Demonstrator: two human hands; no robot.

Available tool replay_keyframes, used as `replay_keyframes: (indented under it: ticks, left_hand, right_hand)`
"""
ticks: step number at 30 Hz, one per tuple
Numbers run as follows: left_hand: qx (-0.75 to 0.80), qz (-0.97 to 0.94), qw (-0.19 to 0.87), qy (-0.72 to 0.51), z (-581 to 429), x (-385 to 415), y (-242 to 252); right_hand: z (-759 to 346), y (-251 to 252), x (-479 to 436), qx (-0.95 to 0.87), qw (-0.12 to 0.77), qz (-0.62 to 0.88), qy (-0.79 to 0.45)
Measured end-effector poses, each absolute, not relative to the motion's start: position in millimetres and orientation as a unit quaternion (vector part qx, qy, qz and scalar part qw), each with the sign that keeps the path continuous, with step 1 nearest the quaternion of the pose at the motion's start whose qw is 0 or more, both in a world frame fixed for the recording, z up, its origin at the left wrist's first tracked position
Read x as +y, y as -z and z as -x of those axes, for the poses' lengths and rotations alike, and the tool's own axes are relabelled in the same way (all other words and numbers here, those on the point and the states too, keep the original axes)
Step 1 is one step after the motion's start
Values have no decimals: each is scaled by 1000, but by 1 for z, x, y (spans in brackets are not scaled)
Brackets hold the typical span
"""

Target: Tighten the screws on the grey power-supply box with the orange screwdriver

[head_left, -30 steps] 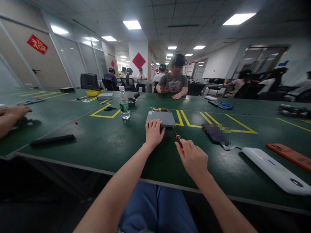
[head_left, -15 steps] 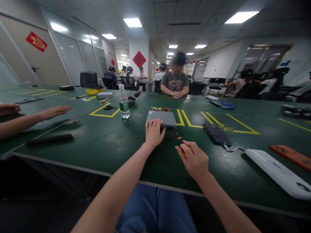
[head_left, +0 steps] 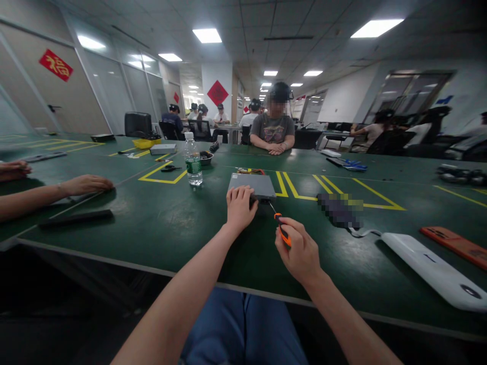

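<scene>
A grey metal box (head_left: 255, 184) with an opening on its near side lies on the green table (head_left: 171, 228), coloured wires at its back. My left hand (head_left: 240, 207) rests over the box's near left part, fingers on top and thumb at the near side, gripping it. My right hand (head_left: 299, 248) is closed round the orange and black handle of a screwdriver (head_left: 283, 232). The screwdriver's thin shaft points up and left, its tip by the near side of the box, right of my left hand. Whether the tip touches the box I cannot tell.
A water bottle (head_left: 193, 161) stands left of the box. On the right are a blurred-out dark item (head_left: 338, 210), a white device (head_left: 429, 268) and an orange phone (head_left: 456, 244). Another person's hand (head_left: 88, 184) is at the left, near a black bar (head_left: 76, 219). Someone sits opposite.
My right hand and the screwdriver have shifted slightly left, the tip now lower along the box's near side. The other person's hand at the left has come down to the table.
</scene>
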State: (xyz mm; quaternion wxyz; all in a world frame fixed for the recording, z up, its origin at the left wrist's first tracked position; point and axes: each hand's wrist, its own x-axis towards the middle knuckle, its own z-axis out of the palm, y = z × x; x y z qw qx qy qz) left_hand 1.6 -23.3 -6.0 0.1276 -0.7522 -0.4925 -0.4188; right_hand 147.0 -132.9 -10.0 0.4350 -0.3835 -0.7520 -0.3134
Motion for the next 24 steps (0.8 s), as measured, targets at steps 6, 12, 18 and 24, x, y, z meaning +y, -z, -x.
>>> replay_keyframes:
  ticks: [6, 12, 18, 24]
  left_hand:
    - [-494, 754, 123, 415, -2, -24, 5]
    - [-494, 753, 121, 418, -2, -24, 5]
    - [-492, 752, 122, 422, -2, -24, 6]
    - [-495, 753, 119, 417, -3, -23, 6]
  right_hand:
    - [-141, 11, -131, -788, 408, 344, 306]
    - [-139, 12, -129, -795, 388, 356, 302]
    - [-141, 15, -126, -795, 372, 375, 297]
    - [-136, 18, -129, -815, 322, 390, 282]
